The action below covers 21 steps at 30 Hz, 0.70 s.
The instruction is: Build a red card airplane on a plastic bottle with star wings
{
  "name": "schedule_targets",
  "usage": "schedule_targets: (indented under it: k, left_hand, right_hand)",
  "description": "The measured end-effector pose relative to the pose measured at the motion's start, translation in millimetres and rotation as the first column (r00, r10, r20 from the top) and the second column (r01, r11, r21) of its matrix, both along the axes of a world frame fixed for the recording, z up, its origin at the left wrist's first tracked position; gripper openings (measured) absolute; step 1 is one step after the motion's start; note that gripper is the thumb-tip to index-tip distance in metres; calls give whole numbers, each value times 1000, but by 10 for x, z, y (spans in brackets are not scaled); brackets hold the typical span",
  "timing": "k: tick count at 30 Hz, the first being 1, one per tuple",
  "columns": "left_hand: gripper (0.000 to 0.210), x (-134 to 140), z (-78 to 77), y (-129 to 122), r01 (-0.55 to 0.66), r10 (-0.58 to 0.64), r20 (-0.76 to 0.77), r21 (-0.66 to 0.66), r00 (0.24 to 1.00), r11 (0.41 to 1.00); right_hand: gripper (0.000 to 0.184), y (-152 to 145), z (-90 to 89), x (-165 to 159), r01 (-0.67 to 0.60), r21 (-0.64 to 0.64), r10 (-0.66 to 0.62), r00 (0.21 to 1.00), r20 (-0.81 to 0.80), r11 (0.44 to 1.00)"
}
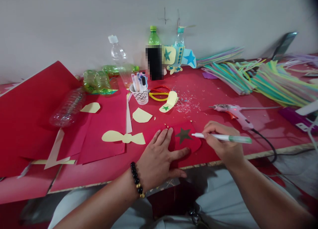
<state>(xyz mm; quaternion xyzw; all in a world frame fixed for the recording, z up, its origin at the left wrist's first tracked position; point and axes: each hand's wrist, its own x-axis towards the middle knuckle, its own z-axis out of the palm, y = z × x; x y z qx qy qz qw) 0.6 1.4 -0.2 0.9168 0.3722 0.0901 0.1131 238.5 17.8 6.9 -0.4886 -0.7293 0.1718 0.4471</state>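
My left hand [160, 154] lies flat with its fingers spread, pressing on a piece of red paper [197, 143] near the table's front edge. On that paper is a dark green star [184, 135]. My right hand [222, 143] grips a white marker with a green end [231, 138], its tip beside the star's right point. Left of my left hand lies a pale yellow propeller-shaped paper cutout [126, 138]. Farther back is another yellow cutout [142, 115], and a curved yellow piece with a small green star [169, 102].
A pink glue gun [233, 112] with a cord lies at the right, near bundles of coloured strips [231, 78]. A paper cup of pens [140, 96] stands by yellow-handled scissors [159, 97]. Plastic bottles [68, 106] and red sheets [104, 136] occupy the left. A decorated bottle [179, 55] stands behind.
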Motion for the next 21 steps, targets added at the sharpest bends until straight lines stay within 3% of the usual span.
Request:
schedule_targets:
  k: [4, 21]
  left_hand:
    - [69, -7, -5, -4, -1, 1, -1, 7, 1000, 1000]
    - [68, 1, 2, -3, 2, -2, -5, 3, 1000, 1000]
  right_hand:
    - [12, 10, -17, 15, 69, -39, -70, 997, -21, 997]
    - [11, 13, 0, 10, -120, -48, 121, 993, 12, 992]
